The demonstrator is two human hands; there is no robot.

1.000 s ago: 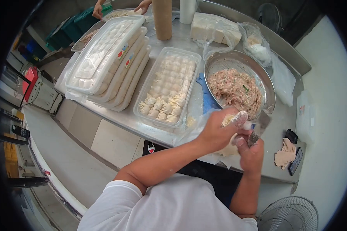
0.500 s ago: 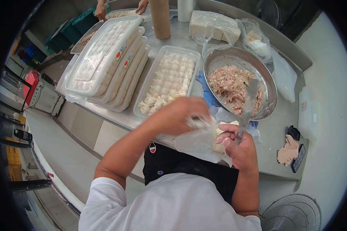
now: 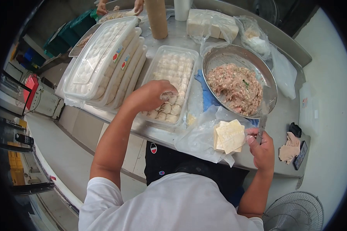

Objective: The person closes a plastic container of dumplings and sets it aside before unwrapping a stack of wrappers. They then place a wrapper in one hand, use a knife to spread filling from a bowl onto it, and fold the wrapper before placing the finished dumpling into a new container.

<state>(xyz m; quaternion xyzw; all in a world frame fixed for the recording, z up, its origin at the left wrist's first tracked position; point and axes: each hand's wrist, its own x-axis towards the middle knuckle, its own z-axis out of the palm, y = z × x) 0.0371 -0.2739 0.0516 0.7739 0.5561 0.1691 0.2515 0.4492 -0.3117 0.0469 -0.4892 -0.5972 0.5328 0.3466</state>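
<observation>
Upper left: lidded trays (image 3: 104, 54), stacked; likely heavy, slick plastic, best lifted from beneath. Left of centre: left hand (image 3: 152, 95) over unlidded tray (image 3: 194, 69), fingers curled down at the dumplings (image 3: 175, 110); can't tell whether it pinches one. Dumplings sit in rows in the tray; probably light, soft, easily dented, so hold loosely by the sides. Lower centre-right: wrappers (image 3: 230, 135) piled on plastic sheet (image 3: 198, 133); look thin, floppy, prone to tear, peel by a corner. Upper right: basin (image 3: 229, 56) with filling (image 3: 235, 88), probably sticky, dense. Right of centre: right hand (image 3: 264, 152) closed round the spatula (image 3: 263, 117), blade up near basin rim; stiff, light, handle end the place to grip.
</observation>
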